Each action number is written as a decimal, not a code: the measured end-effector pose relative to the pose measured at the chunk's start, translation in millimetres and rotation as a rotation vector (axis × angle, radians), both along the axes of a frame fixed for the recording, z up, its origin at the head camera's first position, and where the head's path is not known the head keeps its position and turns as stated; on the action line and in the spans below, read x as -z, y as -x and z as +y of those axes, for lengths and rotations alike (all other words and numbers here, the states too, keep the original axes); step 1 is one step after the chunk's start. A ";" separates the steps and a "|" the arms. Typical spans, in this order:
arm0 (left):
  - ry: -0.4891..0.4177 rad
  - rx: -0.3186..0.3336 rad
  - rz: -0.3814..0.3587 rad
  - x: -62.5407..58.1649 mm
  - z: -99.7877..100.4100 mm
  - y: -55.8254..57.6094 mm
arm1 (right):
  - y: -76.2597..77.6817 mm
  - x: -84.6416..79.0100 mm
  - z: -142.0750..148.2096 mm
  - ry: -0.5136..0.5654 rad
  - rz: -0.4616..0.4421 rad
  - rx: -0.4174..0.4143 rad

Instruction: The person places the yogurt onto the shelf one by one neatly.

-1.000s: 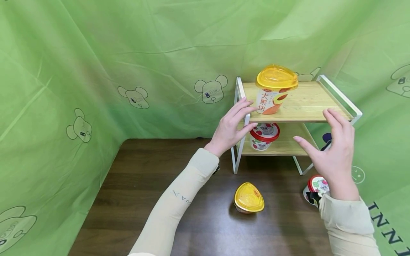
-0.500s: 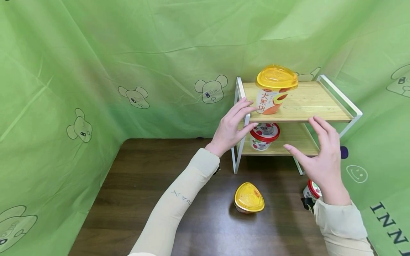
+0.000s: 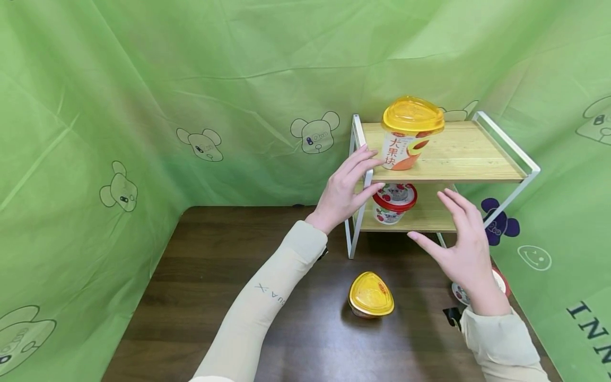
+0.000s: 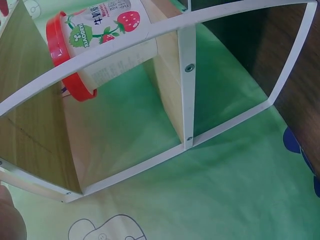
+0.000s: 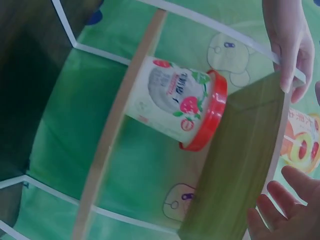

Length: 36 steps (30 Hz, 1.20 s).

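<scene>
A small two-tier shelf with light wood boards and a white metal frame stands at the back right in the head view. My left hand grips its front left corner, thumb below the top board and fingers above. In front of the lower tier, my right hand is held in the air, fingers spread and holding nothing. A yogurt cup with a yellow domed lid and peach label is on the top board, close to my left fingertips. Below it, a strawberry yogurt cup with a red lid sits on the lower board.
Another yellow-lidded cup stands on the dark wood table in front of the shelf. A red-lidded cup is partly hidden behind my right wrist. A green printed cloth hangs behind and at both sides.
My right hand has moved left and down, away from the shelf's right end to the front of its lower tier. My left hand, the shelf and the cups have stayed in place.
</scene>
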<state>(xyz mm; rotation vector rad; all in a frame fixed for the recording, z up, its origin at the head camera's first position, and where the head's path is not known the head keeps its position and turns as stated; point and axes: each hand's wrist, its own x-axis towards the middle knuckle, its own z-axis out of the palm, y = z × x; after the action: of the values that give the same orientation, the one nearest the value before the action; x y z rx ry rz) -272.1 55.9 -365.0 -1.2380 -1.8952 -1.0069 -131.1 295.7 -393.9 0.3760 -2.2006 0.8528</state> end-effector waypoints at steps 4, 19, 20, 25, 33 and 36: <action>0.000 0.004 -0.006 -0.4 -0.6 -0.1 | -2.2 6.6 -3.4 -0.013 -0.032 -0.009; 0.003 -0.010 0.002 1.6 -0.1 0.3 | -8.7 30.7 -13.6 -0.023 -0.178 -0.025; 0.003 -0.011 0.002 1.4 -0.2 0.0 | -9.3 31.8 -14.4 -0.025 -0.185 -0.026; 0.005 -0.013 0.001 1.1 -0.4 -0.1 | -10.7 38.4 -16.3 -0.039 -0.210 -0.033; 0.009 -0.018 -0.005 1.6 0.1 0.4 | -12.2 45.1 -19.8 -0.036 -0.244 -0.054; 0.010 -0.023 -0.004 2.0 0.4 0.6 | -12.5 47.8 -21.0 -0.035 -0.254 -0.058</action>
<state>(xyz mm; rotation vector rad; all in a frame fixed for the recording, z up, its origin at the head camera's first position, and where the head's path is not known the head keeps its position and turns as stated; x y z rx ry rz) -272.7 56.3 -367.0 -1.2183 -1.9151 -0.9895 -118.5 274.7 -441.7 0.3670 -2.4516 0.9382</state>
